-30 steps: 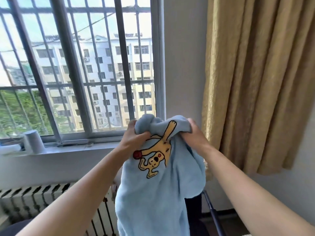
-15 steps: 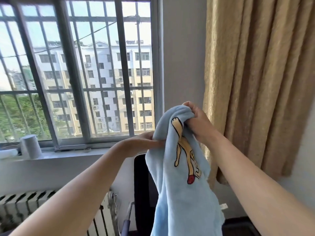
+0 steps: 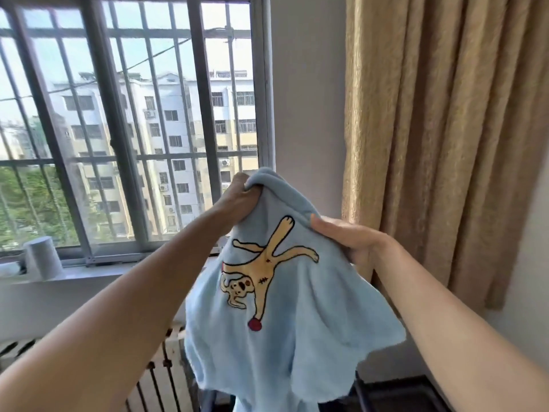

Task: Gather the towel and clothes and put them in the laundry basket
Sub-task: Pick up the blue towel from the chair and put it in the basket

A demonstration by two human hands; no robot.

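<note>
A light blue towel [image 3: 297, 337] with a yellow cartoon dog and a red ball hangs in front of me at chest height. My left hand [image 3: 237, 200] grips its top edge in a fist, up near the window frame. To the right and lower, my right hand [image 3: 353, 239] pinches another part of the upper edge. The cloth spreads between both hands and drapes down out of the picture. No laundry basket and no other clothes are visible.
A barred window [image 3: 133, 129] fills the left, with a grey cylinder [image 3: 43, 261] on its sill. A white radiator [image 3: 160, 379] stands below it. Tan curtains [image 3: 445, 129] hang at the right. Dark metal bars [image 3: 368, 394] show under the towel.
My left hand has risen and taken hold of the top edge. My right hand has dropped lower and to the right. The towel, bunched and narrow before, is now spread with the dog facing me.
</note>
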